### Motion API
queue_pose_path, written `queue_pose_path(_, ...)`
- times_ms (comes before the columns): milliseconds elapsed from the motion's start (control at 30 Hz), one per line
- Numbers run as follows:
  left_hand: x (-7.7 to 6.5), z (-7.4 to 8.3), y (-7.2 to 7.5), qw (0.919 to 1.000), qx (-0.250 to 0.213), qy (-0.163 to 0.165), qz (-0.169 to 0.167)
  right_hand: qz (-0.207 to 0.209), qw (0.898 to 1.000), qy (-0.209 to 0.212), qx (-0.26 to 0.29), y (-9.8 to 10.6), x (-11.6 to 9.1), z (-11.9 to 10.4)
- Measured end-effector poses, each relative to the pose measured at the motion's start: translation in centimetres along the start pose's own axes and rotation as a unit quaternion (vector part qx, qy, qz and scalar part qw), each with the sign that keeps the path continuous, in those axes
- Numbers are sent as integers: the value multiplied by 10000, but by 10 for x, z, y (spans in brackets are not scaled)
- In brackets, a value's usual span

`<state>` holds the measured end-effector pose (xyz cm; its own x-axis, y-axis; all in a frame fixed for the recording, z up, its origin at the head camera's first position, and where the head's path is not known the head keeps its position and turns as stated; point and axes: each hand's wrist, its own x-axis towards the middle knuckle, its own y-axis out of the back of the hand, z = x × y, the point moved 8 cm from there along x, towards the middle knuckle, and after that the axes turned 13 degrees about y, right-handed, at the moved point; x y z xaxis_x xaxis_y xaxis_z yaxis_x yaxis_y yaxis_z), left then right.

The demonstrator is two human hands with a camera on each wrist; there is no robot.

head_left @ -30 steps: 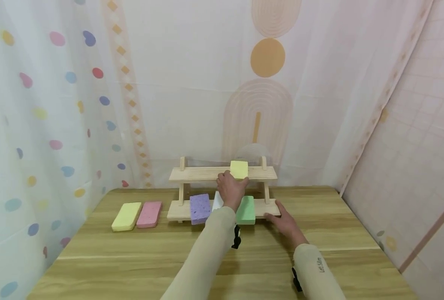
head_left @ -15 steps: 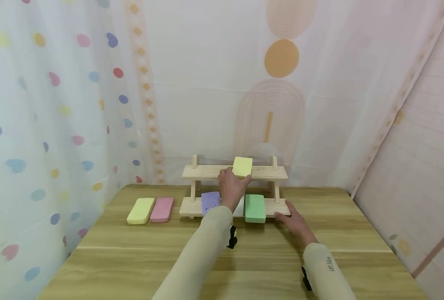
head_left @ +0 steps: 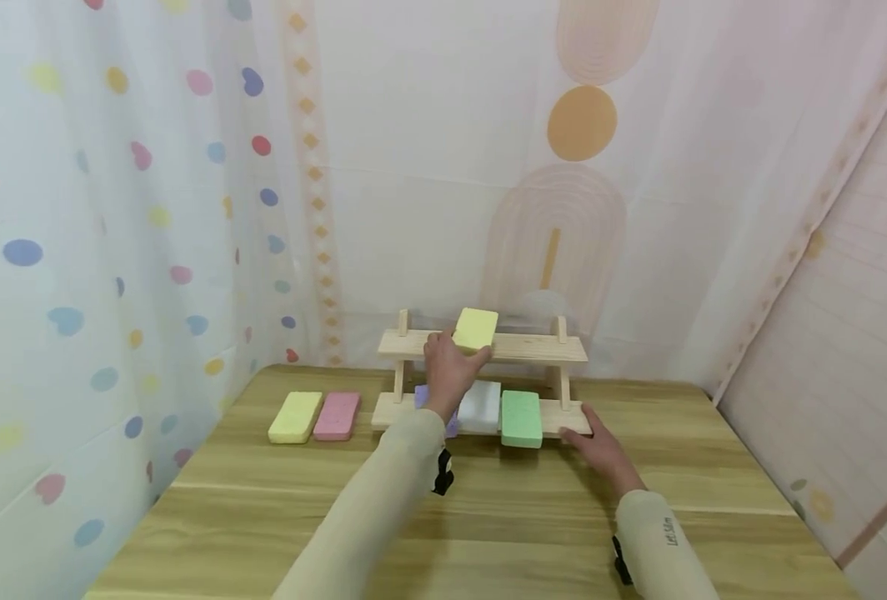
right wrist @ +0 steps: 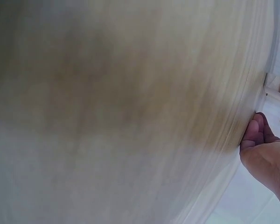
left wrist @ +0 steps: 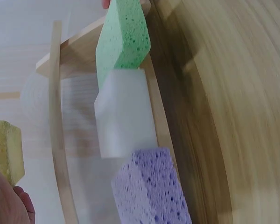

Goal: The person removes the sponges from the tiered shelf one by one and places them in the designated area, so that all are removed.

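My left hand pinches a yellow sponge at the upper board of a two-tier wooden rack. The sponge tilts a little and overlaps that board in the head view. In the left wrist view the yellow sponge shows at the left edge. Along the lower board lean a purple sponge, partly hidden by my left hand in the head view, a white sponge and a green sponge. My right hand holds the right end of the lower board, thumb in front and fingers around the end.
Another yellow sponge and a pink sponge lie side by side on the wooden table, left of the rack. A patterned curtain hangs right behind the table.
My left hand has moved left along the upper board with the yellow sponge, uncovering the white sponge and covering part of the purple one. My right hand stays at the rack's end. The head view has turned left.
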<state>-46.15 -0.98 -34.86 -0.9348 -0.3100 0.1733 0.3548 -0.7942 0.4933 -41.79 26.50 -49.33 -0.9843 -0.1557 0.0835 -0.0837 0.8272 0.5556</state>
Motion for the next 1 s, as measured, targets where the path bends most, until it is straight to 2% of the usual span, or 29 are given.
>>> queue_pose_path(233, 3, 0, 11, 9999, -134, -33, -37, -21, 10000, -10, -13, 4, -2, 3)
queue_pose_path(400, 11, -4, 20, 9999, -116, -33, -26, -31, 10000, 49, -30, 5, -3, 2)
queue_pose_path(533, 18, -10, 31, 9998, -192, 37, -69, -23, 10000, 69, -26, 6, -3, 2)
queue_pose_path(800, 28, -17, 55, 9998, -148, -119, 108, -20, 10000, 47, -60, 7, -4, 0)
queue_pose_path(1000, 34, -25, 70, 9997, -132, -112, 187, 21, 10000, 42, -37, 9, -5, 0)
